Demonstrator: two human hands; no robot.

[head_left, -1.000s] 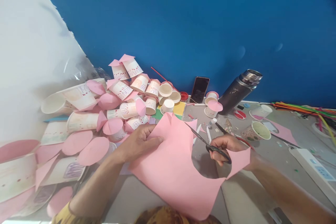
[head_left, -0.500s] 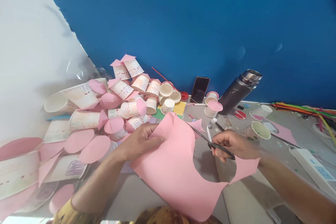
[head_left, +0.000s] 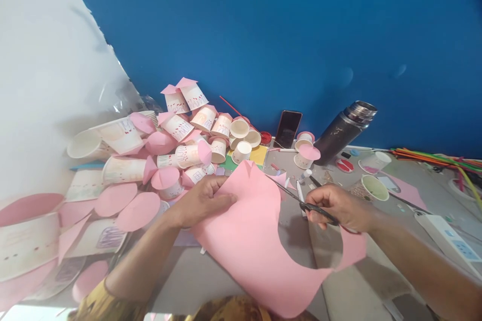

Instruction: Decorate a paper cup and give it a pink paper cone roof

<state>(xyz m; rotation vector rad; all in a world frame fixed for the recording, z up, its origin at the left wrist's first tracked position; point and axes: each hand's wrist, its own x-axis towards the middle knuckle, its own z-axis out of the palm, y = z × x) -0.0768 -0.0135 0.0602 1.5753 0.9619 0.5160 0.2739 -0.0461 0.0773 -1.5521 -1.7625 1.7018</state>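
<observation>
My left hand pinches the upper left edge of a large sheet of pink paper, thumb on top. A wide curved cut-out runs along the sheet's right side, and a strip of it curls round below my right hand. My right hand is closed around the handles of black scissors. The blades point up and left, and their tips meet the sheet's upper right edge. Whether the blades are apart is hard to see.
Decorated paper cups with pink cone tops are heaped on the left. Behind the sheet stand a phone and a dark flask. A patterned cup, a power strip and coloured sticks lie to the right.
The pink sheet has shifted slightly, and its right strip now hangs closer under my right wrist. Both hands keep their grips almost in place. The view has moved a little.
</observation>
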